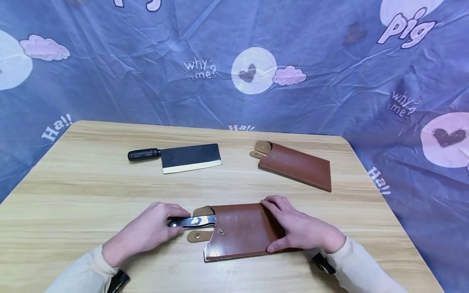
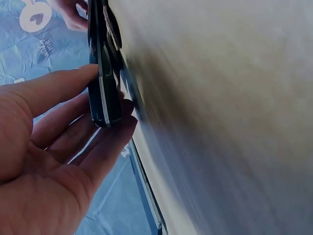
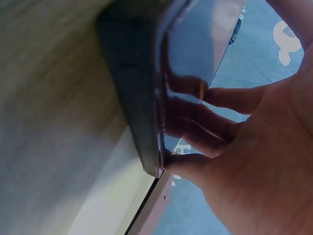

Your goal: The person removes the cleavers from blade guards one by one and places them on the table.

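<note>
Knife handle (image 1: 190, 221) sticks out of the near brown sheath (image 1: 242, 232) at its 9 o'clock end, blade hidden inside. Both lie flat on the tabletop (image 1: 73, 195), near edge, roughly center.

Left hand (image 1: 146, 232): fingers (image 2: 58, 88) pinch the black handle, thumb on one side, the rest on the other. Right hand (image 1: 300, 230): lies flat on top of the sheath at its 3 o'clock end, fingers (image 3: 230, 98) nearly straight, thumb at the near edge, pinning it down rather than gripping.

Step in hand, as I read it: knife and sheath being worked along each other, one hand on each. Can't tell direction from a single look. The two tan strap tabs (image 1: 199, 236) at the mouth hang unfastened, one either side of the handle.

Next move needs the sheath held dead still while the handle travels straight along the 9–3 line, no twist, so the edge doesn't bite the leather.

Second set sits apart at 12 o'clock: bare cleaver (image 1: 183, 156) at 11, second sheath (image 1: 296, 165) at 1, neither touched.
</note>
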{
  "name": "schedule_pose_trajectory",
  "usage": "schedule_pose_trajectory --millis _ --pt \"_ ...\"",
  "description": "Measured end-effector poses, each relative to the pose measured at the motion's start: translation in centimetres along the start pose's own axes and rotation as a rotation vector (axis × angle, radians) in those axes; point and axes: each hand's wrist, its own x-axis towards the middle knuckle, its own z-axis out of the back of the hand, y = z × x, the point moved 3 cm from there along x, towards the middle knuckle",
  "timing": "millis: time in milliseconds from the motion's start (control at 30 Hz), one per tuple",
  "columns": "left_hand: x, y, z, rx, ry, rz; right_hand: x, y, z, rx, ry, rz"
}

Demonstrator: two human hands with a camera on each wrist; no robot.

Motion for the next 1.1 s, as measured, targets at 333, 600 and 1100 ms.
schedule_pose_trajectory --millis 333,600,1100 --pt "0.10 -0.19 -0.15 0.032 -0.012 0.015 0.14 0.12 -0.19 -0.022 -0.011 0.000" --pt "-0.01 -0.25 -0.36 0.038 -0.016 0.018 0.01 0.11 -0.55 -0.036 -0.034 0.036" --pt "-0.08 -0.32 -0.54 0.073 -0.030 0.023 0.23 0.18 -0.74 -0.104 -0.035 0.031"
